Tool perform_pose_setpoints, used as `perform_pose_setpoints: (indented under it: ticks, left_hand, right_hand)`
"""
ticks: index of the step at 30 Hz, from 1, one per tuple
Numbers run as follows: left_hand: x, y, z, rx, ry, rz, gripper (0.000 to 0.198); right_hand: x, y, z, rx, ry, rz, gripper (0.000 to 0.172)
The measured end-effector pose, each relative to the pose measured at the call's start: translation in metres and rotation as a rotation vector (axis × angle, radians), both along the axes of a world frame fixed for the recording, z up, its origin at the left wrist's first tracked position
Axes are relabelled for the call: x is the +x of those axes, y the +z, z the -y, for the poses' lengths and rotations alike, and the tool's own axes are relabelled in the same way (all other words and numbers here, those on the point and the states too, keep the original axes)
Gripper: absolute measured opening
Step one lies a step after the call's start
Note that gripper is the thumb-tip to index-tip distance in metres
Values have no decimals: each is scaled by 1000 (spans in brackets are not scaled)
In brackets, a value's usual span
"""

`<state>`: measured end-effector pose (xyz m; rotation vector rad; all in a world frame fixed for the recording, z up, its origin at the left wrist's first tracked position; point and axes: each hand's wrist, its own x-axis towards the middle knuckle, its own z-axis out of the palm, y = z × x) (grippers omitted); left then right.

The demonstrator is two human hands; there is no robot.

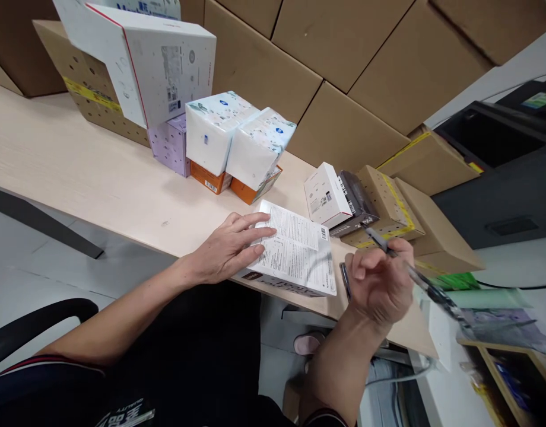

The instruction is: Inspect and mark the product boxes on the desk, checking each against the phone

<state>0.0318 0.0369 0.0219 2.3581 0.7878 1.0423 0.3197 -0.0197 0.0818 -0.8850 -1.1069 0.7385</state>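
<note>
A white box [300, 252] with fine printed text and a barcode on its upper face lies at the table's front edge. My left hand [231, 249] rests on its left side, fingers spread and laid flat on the print. To the right of the box, my right hand [382, 279] is raised with its fingers closed round a pen [427, 284]. The pen is slanted, one end toward the small boxes, and partly smeared by motion. Beneath the right hand, a thin dark object [345, 281] lies on the table, partly hidden.
Two tissue packs [262, 142] sit on orange boxes [209, 178] behind the white box. A large white carton [166, 71] stands further left on a purple box [170, 145]. Smaller boxes [327, 196] are grouped at right. Stacked brown cartons [339, 53] form the back. A dark machine [500, 166] stands far right.
</note>
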Motion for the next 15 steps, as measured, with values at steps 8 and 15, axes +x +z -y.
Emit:
perform_pose_setpoints:
  ticks: [8, 15]
  left_hand:
    - [2, 1, 0, -5, 25, -20, 47]
    - [2, 2, 1, -44, 9, -26, 46]
  right_hand:
    - [-34, 10, -45, -299, 144, 174, 51]
    - [-43, -2, -54, -416, 143, 337, 25]
